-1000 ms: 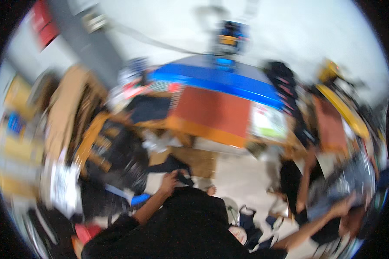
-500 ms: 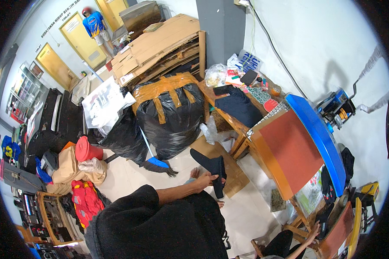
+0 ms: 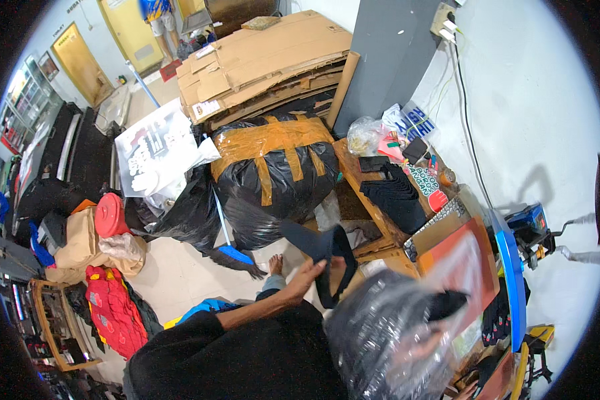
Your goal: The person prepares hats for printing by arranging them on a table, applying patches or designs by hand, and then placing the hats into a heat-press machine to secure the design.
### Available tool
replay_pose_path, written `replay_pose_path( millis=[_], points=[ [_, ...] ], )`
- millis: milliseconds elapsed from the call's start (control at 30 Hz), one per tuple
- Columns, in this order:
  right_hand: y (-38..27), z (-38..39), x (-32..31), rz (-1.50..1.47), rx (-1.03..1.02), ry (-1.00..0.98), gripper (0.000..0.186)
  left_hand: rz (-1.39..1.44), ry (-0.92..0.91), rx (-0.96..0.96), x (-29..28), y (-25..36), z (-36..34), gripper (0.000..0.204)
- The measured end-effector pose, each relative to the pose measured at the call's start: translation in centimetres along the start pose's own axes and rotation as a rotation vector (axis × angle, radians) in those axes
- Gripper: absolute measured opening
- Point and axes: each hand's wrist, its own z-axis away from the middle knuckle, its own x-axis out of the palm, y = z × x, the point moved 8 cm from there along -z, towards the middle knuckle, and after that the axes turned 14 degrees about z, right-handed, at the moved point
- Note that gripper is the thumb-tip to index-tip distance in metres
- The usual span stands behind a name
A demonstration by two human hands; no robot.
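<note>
My left hand [image 3: 305, 276] grips a black fabric piece [image 3: 313, 241] with a dangling looped band, held above the floor beside my bare foot [image 3: 276, 264]. On my right, a crumpled clear plastic bag [image 3: 373, 327] with dark contents fills the lower middle of the view. My right hand [image 3: 425, 343] shows blurred through the plastic, closed on the bag near a black shape. Behind them, folded black fabric [image 3: 395, 197] lies on a wooden table [image 3: 355, 175], next to a press with an orange board [image 3: 480, 267] and a blue top [image 3: 510, 280].
A taped black bag [image 3: 267, 180], a broom [image 3: 235, 253], stacked cardboard [image 3: 260, 53] and red clothing [image 3: 110, 307] surround me. An outlet with cables [image 3: 445, 23] is on the wall. A person in blue [image 3: 157, 13] stands near yellow doors. Another person's hand [image 3: 470, 390] shows at lower right.
My right hand and the plastic bag have come up into view from the right. The black piece in my left hand is raised and opened into a loop. The view has shifted.
</note>
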Motion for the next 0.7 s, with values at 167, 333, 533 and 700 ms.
replay_pose_path(
  millis=[167, 333, 533, 700],
  points=[
    [-7.1, -6.8, 14.9, -0.104, -0.053, -0.282, 0.07, 0.201, 0.069, 0.326, -0.1, 21.9, 1.1, 0.045],
    [-12.2, -11.1, 25.9, -0.203, -0.054, -0.457, 0.07, 0.721, -0.02, 0.147, -11.3, 18.2, -5.6, 0.059],
    [-15.6, -17.0, 37.6, -0.316, -0.029, -0.553, 0.071, 0.149, 0.504, 0.504, -15.3, 31.6, -5.1, 0.057],
    [-15.7, -24.4, 43.0, -0.356, 0.011, -0.484, 0.072, -0.696, 0.513, 0.756, -14.4, 45.4, -13.4, 0.048]
  ],
)
